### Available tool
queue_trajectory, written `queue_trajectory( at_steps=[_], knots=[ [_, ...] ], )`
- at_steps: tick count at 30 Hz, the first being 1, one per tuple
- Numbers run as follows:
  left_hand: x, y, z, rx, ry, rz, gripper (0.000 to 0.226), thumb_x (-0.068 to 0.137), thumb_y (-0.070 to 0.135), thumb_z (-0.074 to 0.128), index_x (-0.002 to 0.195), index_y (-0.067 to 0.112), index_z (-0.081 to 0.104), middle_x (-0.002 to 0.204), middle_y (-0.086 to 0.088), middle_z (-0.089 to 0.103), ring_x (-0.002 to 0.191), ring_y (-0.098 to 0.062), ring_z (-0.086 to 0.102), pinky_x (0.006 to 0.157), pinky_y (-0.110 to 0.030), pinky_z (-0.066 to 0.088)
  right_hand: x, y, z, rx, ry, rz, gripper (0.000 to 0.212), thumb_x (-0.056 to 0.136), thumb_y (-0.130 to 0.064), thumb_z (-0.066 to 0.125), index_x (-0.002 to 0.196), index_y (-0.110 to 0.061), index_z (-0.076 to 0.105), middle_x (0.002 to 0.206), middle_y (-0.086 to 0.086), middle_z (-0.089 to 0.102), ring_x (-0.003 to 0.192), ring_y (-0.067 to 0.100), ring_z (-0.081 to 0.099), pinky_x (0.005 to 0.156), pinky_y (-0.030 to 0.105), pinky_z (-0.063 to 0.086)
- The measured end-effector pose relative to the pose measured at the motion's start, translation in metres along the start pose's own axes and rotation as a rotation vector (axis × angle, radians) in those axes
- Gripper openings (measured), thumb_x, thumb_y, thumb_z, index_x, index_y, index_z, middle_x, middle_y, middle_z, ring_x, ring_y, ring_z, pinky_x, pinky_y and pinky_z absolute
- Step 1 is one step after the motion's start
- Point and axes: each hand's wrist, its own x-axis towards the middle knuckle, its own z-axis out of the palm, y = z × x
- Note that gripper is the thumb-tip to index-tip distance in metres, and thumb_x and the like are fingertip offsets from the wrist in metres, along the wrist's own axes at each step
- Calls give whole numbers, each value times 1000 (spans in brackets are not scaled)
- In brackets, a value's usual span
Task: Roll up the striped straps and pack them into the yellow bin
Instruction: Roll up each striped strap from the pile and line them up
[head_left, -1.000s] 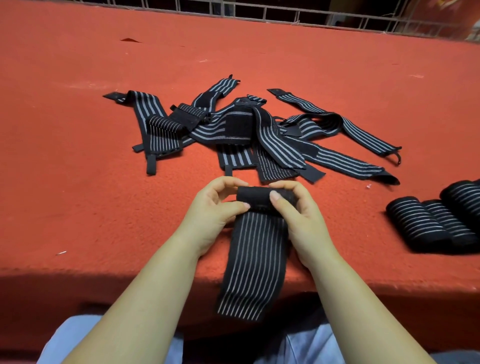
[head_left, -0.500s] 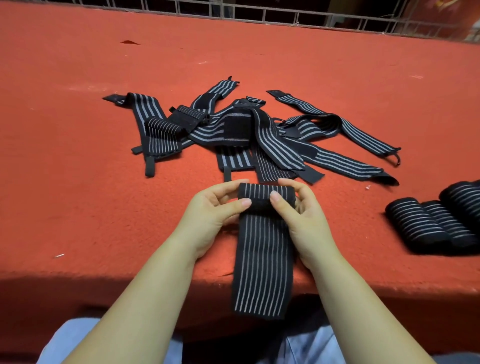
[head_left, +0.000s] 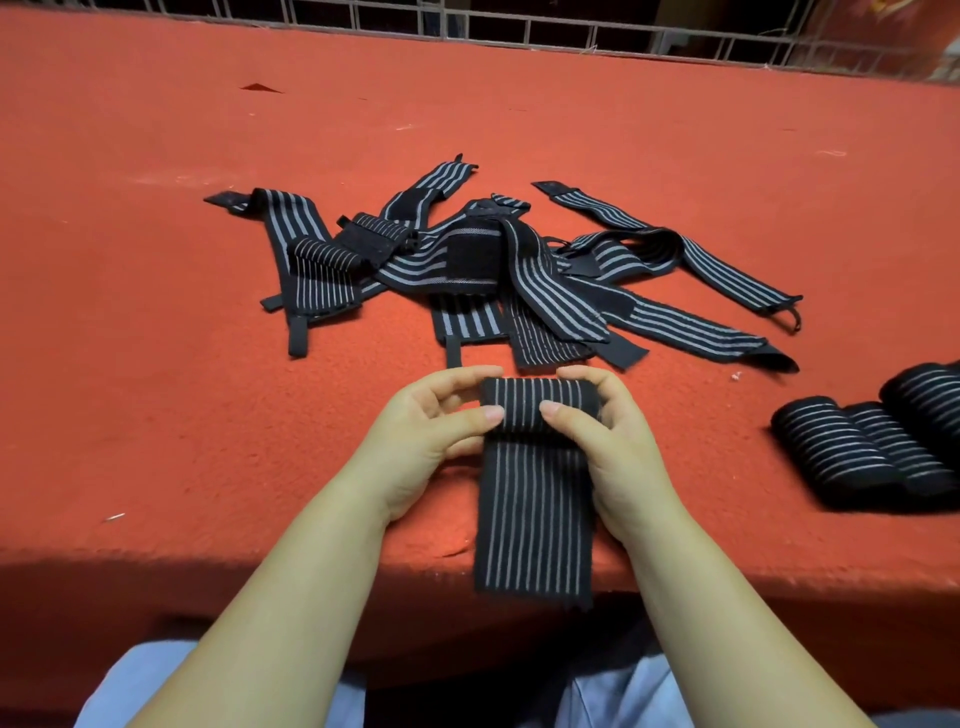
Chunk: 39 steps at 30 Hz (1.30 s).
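A black strap with thin grey stripes lies at the near edge of the red table, its far end wound into a roll. My left hand pinches the roll's left end with thumb and fingers. My right hand pinches its right end the same way. The loose tail runs toward me and hangs a little over the table edge. A tangled pile of unrolled striped straps lies just beyond the roll. No yellow bin is in view.
Three finished strap rolls lie side by side at the right edge. The red felt table stretches far back to a metal grille. My lap in light blue cloth shows below the table edge.
The roll has grown thicker and the tail hanging over the table edge has become shorter. Both hands stayed at the roll's ends, turning it.
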Motion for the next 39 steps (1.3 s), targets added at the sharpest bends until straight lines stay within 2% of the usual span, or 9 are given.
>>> queue_trajectory(
  at_steps=[8, 11, 17, 23, 27, 30, 32, 35, 39],
  knots=[
    [0, -4, -3, -4, -16, 14, 52, 74, -10, 65, 115, 22, 60, 110, 2, 69, 94, -13, 67, 75, -22, 55, 2, 0, 5, -187, 29, -58, 31, 75, -41, 60, 97, -20, 62, 91, -3, 68, 83, 3, 64, 72, 15, 48],
    [0, -3, -3, 68, -19, -2, 41, 74, 0, 68, 107, 22, 63, 99, 4, 70, 89, -11, 68, 74, -23, 55, -2, -1, 3, -142, -28, -74, 28, 76, -34, 65, 100, -19, 61, 95, 1, 67, 86, 8, 64, 74, 17, 50],
    [-8, 3, 3, 114, 29, 37, 46, 71, -28, 55, 94, 11, 65, 86, 1, 71, 77, -6, 66, 65, -16, 52, 0, -6, 9, -234, -16, 35, 43, 72, -57, 52, 88, -18, 61, 76, -13, 64, 73, -1, 58, 70, 18, 42],
    [-29, -4, 26, 86, 90, 18, 43, 81, 14, 69, 118, 31, 58, 117, 3, 64, 108, -8, 61, 87, -18, 48, -6, -7, 4, -183, -51, 21, 25, 70, -27, 68, 93, -34, 61, 93, 0, 65, 88, 15, 62, 82, 34, 49],
    [-45, -4, 46, 273, 278, 59, 35, 96, 30, 44, 130, 40, 39, 113, 24, 52, 96, 21, 49, 76, 1, 40, -25, -15, 13, -114, -116, 35, 35, 67, -19, 63, 99, -31, 59, 91, 2, 61, 83, 14, 59, 79, 33, 50],
    [-58, 1, 53, 425, 283, 222, 28, 95, 41, 44, 122, 41, 39, 123, 16, 50, 110, 10, 48, 93, -7, 38, -38, -22, 20, -143, -60, 20, 27, 73, -40, 61, 98, -30, 60, 86, -6, 65, 80, 9, 62, 72, 25, 49],
    [-63, 7, 55, 604, 266, 430, 33, 91, 36, 46, 122, 40, 39, 128, 16, 46, 120, 1, 44, 102, -12, 31, -41, -26, 22, -126, -54, 140, 49, 78, -67, 52, 98, -24, 64, 74, 1, 65, 63, 15, 59, 58, 29, 44],
    [-67, 13, 58, 697, 179, 538, 39, 85, 32, 44, 124, 38, 41, 126, 22, 44, 122, -3, 43, 103, -13, 29, -44, -33, 25, -70, -61, 231, 60, 76, -69, 45, 95, -15, 65, 57, 3, 50, 40, 11, 40, 40, 21, 30],
    [-68, 21, 54, 412, 145, 244, 41, 77, 60, 44, 115, 44, 47, 108, 20, 58, 103, 2, 54, 94, -19, 40, -54, -37, 23, -188, 6, -191, 28, 78, -49, 53, 96, -27, 56, 80, -15, 60, 69, 0, 55, 61, 15, 45]
  ],
)
